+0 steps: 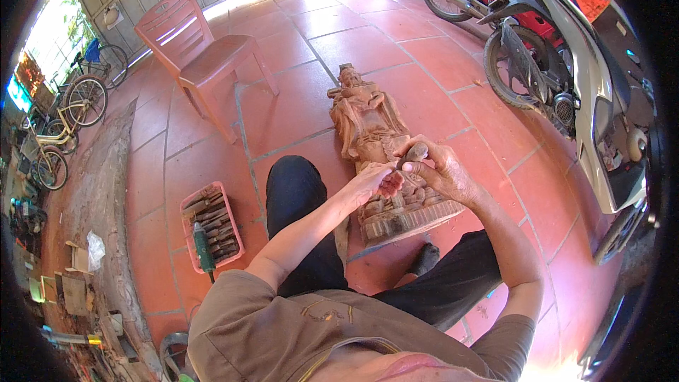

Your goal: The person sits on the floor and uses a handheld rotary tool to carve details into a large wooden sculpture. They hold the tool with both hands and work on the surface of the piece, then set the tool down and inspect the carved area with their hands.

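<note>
On the red tiled floor [212, 163] between my knees lies a carved wooden statue [368, 127], a seated figure on a stepped base, its head pointing away from me and its base nearest my lap; I have both hands at its lower part, just above the base. My right hand [438, 170] is clenched around a dark-handled carving tool [414, 154], the handle end showing above the fingers and the tip turned down toward the wood; I cannot see the blade itself. My left hand [375, 180] is curled, fingers bent against the carving right beside the tool, the two hands touching or nearly so; whether it grips anything I cannot tell. My legs in dark trousers lie either side of the statue, the left knee [293, 180] raised beside it. To my left on the floor sits a pink plastic tray [185, 206] full of wooden-handled chisels, with a green power tool [203, 246] lying along its near edge. Further off stands a pink plastic chair [194, 49]; to the right are parked motorbikes [559, 56]; bicycles [71, 113] lean at the far left.
</note>
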`<action>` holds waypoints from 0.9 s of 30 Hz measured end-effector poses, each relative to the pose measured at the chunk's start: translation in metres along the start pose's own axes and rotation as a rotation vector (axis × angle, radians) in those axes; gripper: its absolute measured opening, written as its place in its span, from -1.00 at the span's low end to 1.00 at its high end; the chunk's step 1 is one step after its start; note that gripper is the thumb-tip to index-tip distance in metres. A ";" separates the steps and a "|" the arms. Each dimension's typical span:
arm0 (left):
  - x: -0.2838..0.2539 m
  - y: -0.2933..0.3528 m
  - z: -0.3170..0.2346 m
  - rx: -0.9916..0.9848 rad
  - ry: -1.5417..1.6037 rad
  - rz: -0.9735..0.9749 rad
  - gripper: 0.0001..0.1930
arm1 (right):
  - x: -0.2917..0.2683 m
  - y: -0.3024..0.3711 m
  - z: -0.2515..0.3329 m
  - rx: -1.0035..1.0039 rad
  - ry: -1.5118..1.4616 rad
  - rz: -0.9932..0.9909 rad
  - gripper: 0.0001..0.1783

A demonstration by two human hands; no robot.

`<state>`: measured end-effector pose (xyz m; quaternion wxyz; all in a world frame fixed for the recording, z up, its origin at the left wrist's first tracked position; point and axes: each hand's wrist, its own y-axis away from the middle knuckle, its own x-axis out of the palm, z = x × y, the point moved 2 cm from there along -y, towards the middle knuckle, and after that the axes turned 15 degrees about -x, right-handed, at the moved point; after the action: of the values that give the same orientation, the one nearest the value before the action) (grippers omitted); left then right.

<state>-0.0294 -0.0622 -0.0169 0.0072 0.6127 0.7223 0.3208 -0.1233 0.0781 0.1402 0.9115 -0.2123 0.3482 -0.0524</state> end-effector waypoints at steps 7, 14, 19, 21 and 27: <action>0.002 0.003 -0.002 -0.021 -0.030 -0.021 -0.53 | 0.003 0.001 -0.006 -0.069 -0.001 -0.063 -0.70; 0.011 0.013 -0.008 -0.008 -0.003 -0.045 -0.51 | 0.001 0.001 -0.002 -0.015 0.002 -0.006 -0.78; 0.009 0.010 -0.006 0.004 -0.007 -0.033 -0.49 | 0.001 0.000 0.000 -0.043 -0.014 -0.018 -0.79; 0.008 0.008 -0.004 0.001 -0.010 -0.030 -0.49 | 0.001 0.000 0.000 -0.036 -0.021 -0.014 -0.80; 0.007 0.009 -0.004 0.005 -0.042 -0.006 -0.56 | 0.001 0.001 -0.003 -0.021 -0.028 -0.007 -0.82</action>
<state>-0.0253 -0.0572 -0.0068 0.0216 0.6172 0.7244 0.3062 -0.1249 0.0777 0.1373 0.9139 -0.2240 0.3351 -0.0490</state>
